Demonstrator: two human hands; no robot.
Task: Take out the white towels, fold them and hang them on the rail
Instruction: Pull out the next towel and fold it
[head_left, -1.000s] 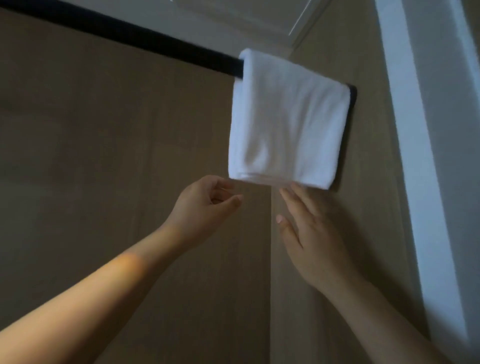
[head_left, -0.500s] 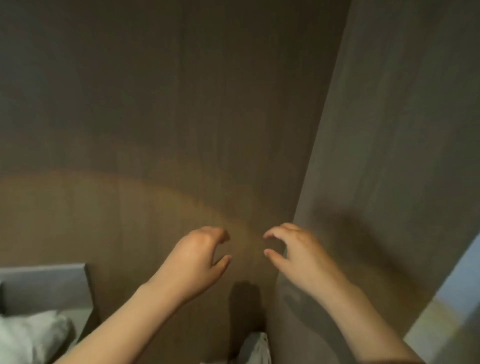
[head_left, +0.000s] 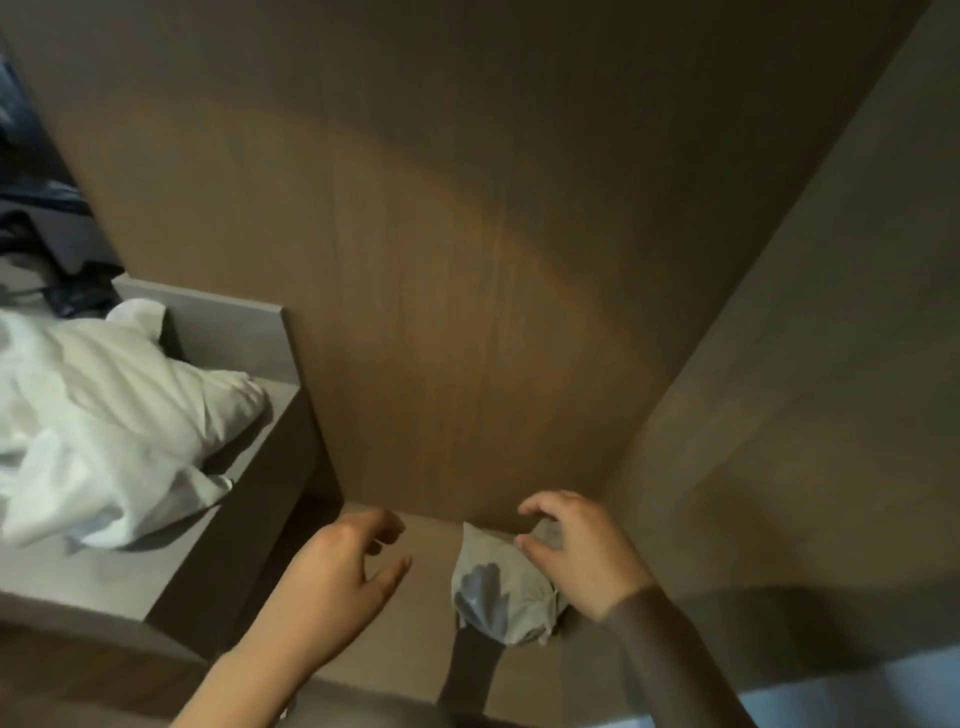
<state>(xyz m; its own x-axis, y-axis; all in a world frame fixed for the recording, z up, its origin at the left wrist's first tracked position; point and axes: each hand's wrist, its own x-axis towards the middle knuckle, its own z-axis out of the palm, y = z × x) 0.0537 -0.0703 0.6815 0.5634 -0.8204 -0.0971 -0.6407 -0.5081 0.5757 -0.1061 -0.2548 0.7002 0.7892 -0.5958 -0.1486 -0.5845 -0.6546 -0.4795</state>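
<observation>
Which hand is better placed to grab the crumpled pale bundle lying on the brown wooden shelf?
Right, probably. The right hand overlaps the upper edge of the crumpled pale bundle, fingers loosely curled and empty. The left hand, also empty, sits off to the bundle's left with bare wooden shelf between.

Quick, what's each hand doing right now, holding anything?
Left hand: open, fingers loosely curled, holding nothing.
Right hand: open, fingers loosely curled above a crumpled bundle, not gripping it.
</observation>
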